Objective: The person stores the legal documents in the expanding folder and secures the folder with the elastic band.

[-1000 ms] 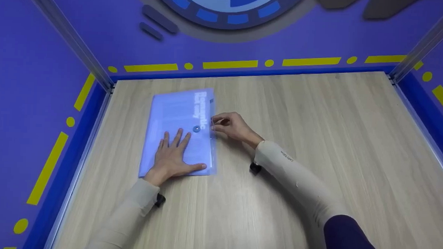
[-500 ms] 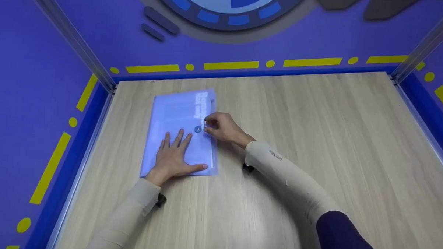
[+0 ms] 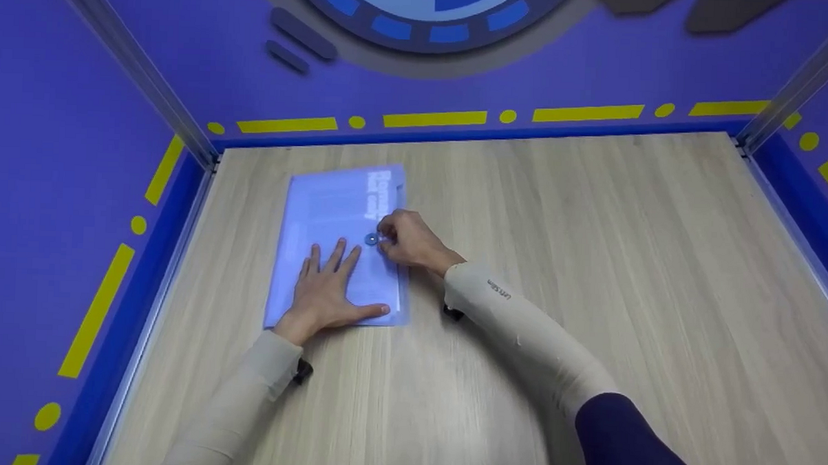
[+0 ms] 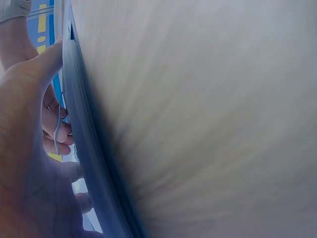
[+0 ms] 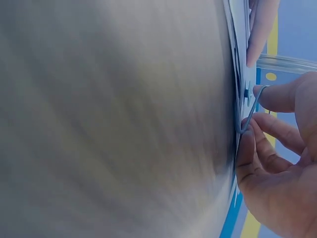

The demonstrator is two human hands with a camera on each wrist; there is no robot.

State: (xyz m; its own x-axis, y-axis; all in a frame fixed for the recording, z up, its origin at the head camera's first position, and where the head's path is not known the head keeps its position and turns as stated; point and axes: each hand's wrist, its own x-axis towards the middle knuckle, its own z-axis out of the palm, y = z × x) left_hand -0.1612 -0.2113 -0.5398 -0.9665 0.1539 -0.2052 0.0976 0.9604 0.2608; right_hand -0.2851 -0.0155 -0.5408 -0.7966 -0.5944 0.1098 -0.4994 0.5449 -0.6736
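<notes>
A translucent bluish-purple document folder (image 3: 311, 208) with white lettering lies flat on the wooden table. My left hand (image 3: 321, 297) rests spread on its near part, thumb toward the near right corner. A round blue button (image 3: 372, 239) sits near the folder's right edge. My right hand (image 3: 414, 241) is beside that button, thumb and fingers curled. In the right wrist view a thin elastic cord (image 5: 254, 106) is stretched between the thumb and fingers, coming from the folder's edge. The left wrist view shows the folder's layered edge (image 4: 89, 129) side-on, with the cord beyond it.
The wooden table (image 3: 559, 217) extends right of the folder and toward me. A blue back wall (image 3: 460, 89) with yellow marks and a left side wall (image 3: 58, 179) enclose it. A metal rail (image 3: 799, 239) runs along the right edge.
My right hand has moved left from the folder's right edge to beside the button, bringing the elastic cord with it. The left hand has stayed in place on the folder.
</notes>
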